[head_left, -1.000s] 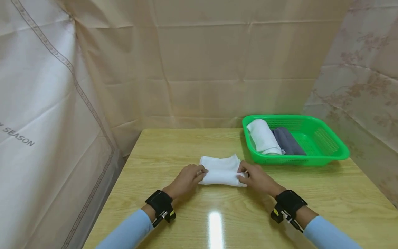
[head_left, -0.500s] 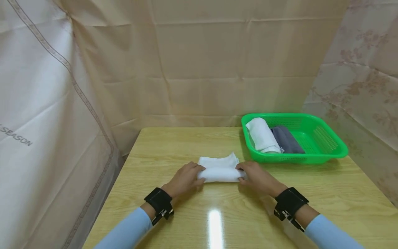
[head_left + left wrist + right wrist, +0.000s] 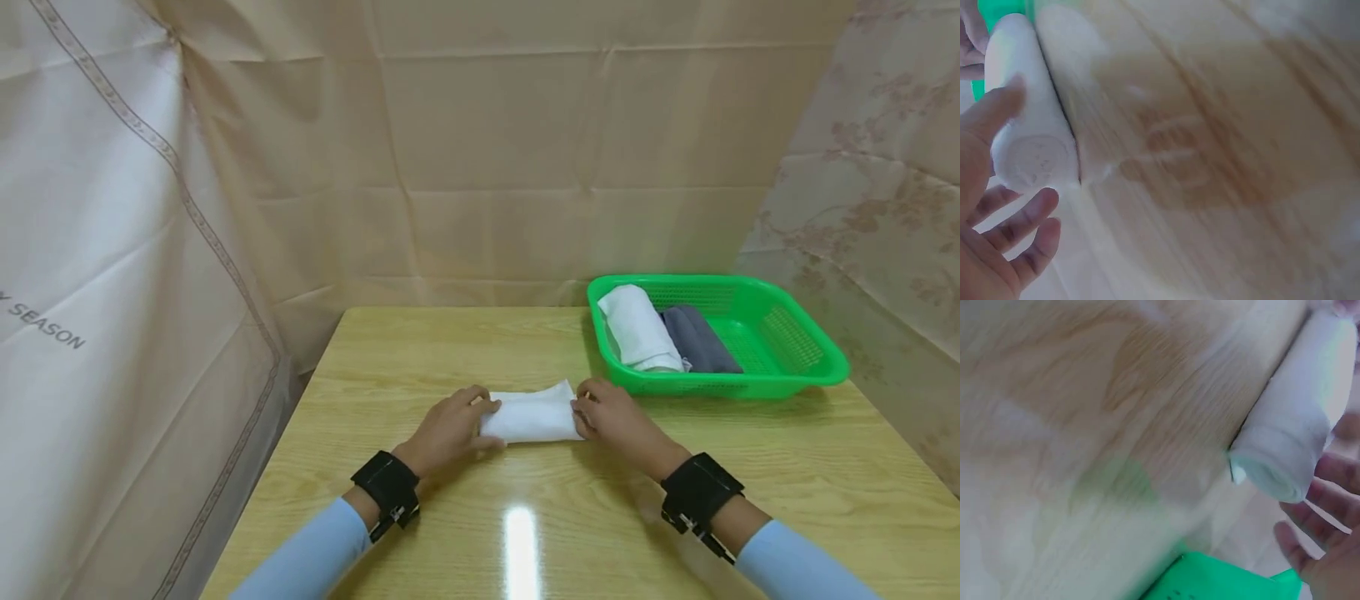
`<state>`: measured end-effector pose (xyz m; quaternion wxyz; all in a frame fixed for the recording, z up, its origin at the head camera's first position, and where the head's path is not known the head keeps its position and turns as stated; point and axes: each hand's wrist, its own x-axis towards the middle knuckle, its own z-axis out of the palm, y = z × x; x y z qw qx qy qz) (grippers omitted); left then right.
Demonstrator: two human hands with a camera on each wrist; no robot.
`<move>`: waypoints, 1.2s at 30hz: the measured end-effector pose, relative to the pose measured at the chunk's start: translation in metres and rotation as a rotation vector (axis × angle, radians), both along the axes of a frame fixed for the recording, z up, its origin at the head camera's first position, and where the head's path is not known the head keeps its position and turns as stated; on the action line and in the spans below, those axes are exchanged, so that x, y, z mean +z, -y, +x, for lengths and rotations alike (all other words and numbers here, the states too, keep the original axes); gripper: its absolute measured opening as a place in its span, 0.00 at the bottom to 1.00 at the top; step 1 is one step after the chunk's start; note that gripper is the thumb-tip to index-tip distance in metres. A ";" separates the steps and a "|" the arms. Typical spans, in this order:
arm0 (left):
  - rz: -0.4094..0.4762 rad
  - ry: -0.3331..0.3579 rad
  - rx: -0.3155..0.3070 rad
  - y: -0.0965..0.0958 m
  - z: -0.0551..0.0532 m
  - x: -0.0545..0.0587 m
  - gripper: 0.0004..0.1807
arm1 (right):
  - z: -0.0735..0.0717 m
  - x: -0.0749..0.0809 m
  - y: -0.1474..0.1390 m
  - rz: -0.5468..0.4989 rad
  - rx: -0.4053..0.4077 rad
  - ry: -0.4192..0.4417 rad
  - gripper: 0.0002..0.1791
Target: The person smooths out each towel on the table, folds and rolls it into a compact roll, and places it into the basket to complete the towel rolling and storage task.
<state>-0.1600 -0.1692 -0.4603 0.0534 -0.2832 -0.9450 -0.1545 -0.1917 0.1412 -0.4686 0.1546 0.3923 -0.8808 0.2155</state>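
Observation:
A white towel [image 3: 534,417], mostly rolled up, lies across the middle of the wooden table with a short flap behind the roll. My left hand [image 3: 452,425] holds its left end; the left wrist view shows the thumb [image 3: 1004,103] on the roll and the fingers [image 3: 1022,219] spread around its far side. My right hand [image 3: 618,421] holds the other end, with its fingers [image 3: 1329,500] curving along the roll in the right wrist view. The spiral of layers shows at the towel's end [image 3: 1272,478].
A green plastic basket [image 3: 813,358] stands at the back right of the table [image 3: 420,350]. Inside it lie a rolled white towel [image 3: 641,329] and a rolled dark grey towel [image 3: 699,340] side by side. Cloth sheets [image 3: 480,167] hang behind and at both sides.
The towel has been rolled further away from me, so its flat part behind the roll has become shorter. Both hands have shifted their fingers at the ends of the roll.

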 end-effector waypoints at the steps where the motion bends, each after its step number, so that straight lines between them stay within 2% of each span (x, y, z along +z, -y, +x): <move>1: -0.009 -0.014 -0.008 0.000 0.000 0.002 0.34 | 0.002 0.000 0.000 0.045 -0.005 -0.024 0.16; 2: -0.014 -0.021 -0.016 -0.001 0.001 0.003 0.34 | 0.003 0.000 0.000 0.093 -0.009 -0.044 0.21; 3: -0.023 -0.030 -0.020 -0.001 0.001 0.004 0.32 | 0.004 -0.001 0.000 0.158 -0.002 -0.114 0.24; 5: -0.028 -0.030 -0.025 -0.002 0.000 0.005 0.29 | 0.003 -0.002 -0.002 0.206 -0.004 -0.105 0.28; 7: -0.012 -0.001 -0.023 -0.002 -0.002 0.005 0.26 | 0.000 -0.002 -0.004 0.199 0.013 -0.045 0.24; 11: 0.046 0.084 -0.017 -0.005 -0.005 0.004 0.20 | -0.007 0.001 -0.008 0.082 0.060 0.182 0.18; 12: 0.055 0.094 -0.013 -0.005 -0.005 0.003 0.19 | -0.008 0.003 -0.008 0.060 0.070 0.217 0.16; 13: 0.051 0.095 -0.013 -0.006 -0.004 0.002 0.19 | -0.009 0.004 -0.007 0.053 0.080 0.224 0.14; 17: -0.020 0.057 -0.025 -0.009 -0.002 -0.003 0.27 | -0.002 0.004 0.004 0.145 0.056 0.113 0.14; 19: -0.086 0.021 -0.049 -0.011 -0.001 -0.005 0.32 | 0.004 0.002 0.010 0.203 0.017 0.112 0.22; 23: -0.194 -0.020 -0.063 -0.014 -0.001 -0.005 0.40 | 0.008 -0.004 0.022 0.267 -0.052 0.211 0.46; 26: -0.211 0.002 -0.041 -0.015 -0.005 -0.006 0.44 | 0.001 -0.011 0.029 0.268 -0.077 0.169 0.56; 28: -0.178 0.030 -0.022 -0.014 -0.010 -0.007 0.43 | -0.006 -0.016 0.033 0.255 -0.074 0.110 0.54; 31: -0.126 0.053 -0.005 -0.011 -0.015 -0.008 0.39 | -0.018 -0.019 0.035 0.246 -0.049 0.045 0.46; 36: -0.071 0.066 -0.022 -0.006 -0.020 -0.007 0.33 | -0.033 -0.019 0.040 0.266 0.001 0.047 0.33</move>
